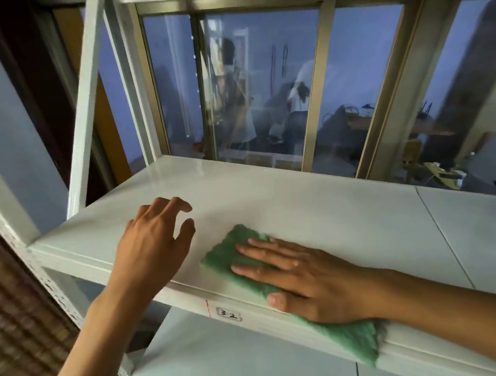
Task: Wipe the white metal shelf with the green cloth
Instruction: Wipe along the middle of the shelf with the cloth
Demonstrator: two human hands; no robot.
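Cloth first: the green cloth [280,285] lies in the lower centre of the frame, spread along the front edge of the white metal shelf [301,207], with its lower right end drooping over the shelf's front lip. Your right hand [306,280] presses flat on top of it, fingers straight and together, pointing toward the left of the frame, thumb tucked along the front edge; nothing is pinched, the palm simply pins the cloth to the surface. The cloth's edges look blurred.

Your left hand [154,244] sits left of centre, above the shelf's front left part, fingers loosely curled and spread, holding nothing. Whether its fingertips touch the shelf surface you cannot tell from this angle. It is just beside the cloth's left tip without touching it.

On the front lip below the cloth, a small label [228,315] with handwritten marks is stuck to the metal. A seam runs across the shelf surface toward the right of the frame. A lower shelf board [238,361] shows at the bottom centre. Behind the shelf, across the upper half of the frame, is a window [263,84] with gold-coloured frames, its glass showing dim figures and furniture.
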